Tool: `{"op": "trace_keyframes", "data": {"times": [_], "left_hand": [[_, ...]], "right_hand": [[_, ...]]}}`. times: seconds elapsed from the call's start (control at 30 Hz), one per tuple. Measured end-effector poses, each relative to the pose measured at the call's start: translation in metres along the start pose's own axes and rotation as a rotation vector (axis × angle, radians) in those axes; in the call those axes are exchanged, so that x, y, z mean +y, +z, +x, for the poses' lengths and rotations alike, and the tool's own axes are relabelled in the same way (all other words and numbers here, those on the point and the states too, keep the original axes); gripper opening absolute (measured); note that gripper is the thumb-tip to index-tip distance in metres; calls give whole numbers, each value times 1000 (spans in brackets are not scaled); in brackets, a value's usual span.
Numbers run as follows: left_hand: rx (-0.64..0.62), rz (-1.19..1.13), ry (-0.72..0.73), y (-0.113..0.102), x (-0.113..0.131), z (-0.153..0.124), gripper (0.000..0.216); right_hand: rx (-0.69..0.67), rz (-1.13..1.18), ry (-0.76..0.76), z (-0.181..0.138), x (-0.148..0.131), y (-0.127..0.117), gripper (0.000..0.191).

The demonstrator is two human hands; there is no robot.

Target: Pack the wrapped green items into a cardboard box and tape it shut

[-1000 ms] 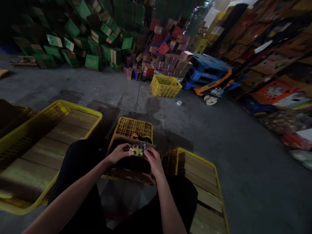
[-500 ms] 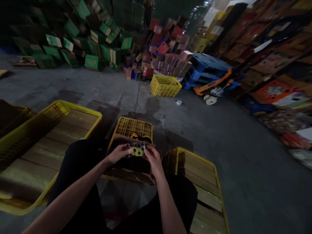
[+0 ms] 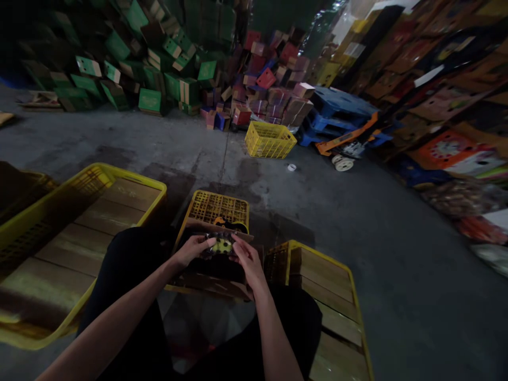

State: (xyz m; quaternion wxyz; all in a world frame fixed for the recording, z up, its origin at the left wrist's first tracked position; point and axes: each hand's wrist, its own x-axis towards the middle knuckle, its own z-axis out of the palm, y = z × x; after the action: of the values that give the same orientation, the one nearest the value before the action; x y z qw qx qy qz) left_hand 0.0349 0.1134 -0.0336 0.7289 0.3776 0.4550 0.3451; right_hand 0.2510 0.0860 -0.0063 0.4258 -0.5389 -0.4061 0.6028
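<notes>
Between both hands is a small yellow-green piece with dark spots [image 3: 222,246], in what looks like clear plastic wrapping; its exact kind cannot be made out. My left hand [image 3: 192,251] grips its left end, thumb on top. Its right end is pinched by my right hand [image 3: 246,257]. Below them lies an open cardboard box [image 3: 214,284] with a dark inside, resting on an upturned yellow crate [image 3: 212,206]. An orange and black item [image 3: 226,222] sits just behind the box flap.
A large yellow crate of cardboard boxes [image 3: 99,169] stands at left, another filled crate [image 3: 349,270] at right. Farther off are a yellow crate [image 3: 270,140], a tape roll [image 3: 291,167], an orange pallet jack [image 3: 349,135], blue pallets [image 3: 341,103] and piled green boxes [image 3: 151,100].
The spotted piece has turned slightly between my fingers. My right fingers have shifted a little over its right end; the surroundings stay the same.
</notes>
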Motion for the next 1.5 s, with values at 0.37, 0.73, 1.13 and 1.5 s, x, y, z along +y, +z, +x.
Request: {"op": "trace_keyframes", "data": {"times": [0.37, 0.73, 1.13, 1.5], "left_hand": [[-29, 1, -9, -2, -7, 4, 62], [-120, -5, 109, -2, 1, -5, 64], [-76, 0, 127, -5, -5, 2, 70], [-130, 91, 204, 2, 5, -4, 50]], "right_hand": [[50, -17, 18, 2, 3, 0, 47], [154, 9, 30, 8, 12, -1, 49], [13, 80, 23, 6, 11, 2, 53], [79, -72, 5, 8, 15, -6, 44]]}}
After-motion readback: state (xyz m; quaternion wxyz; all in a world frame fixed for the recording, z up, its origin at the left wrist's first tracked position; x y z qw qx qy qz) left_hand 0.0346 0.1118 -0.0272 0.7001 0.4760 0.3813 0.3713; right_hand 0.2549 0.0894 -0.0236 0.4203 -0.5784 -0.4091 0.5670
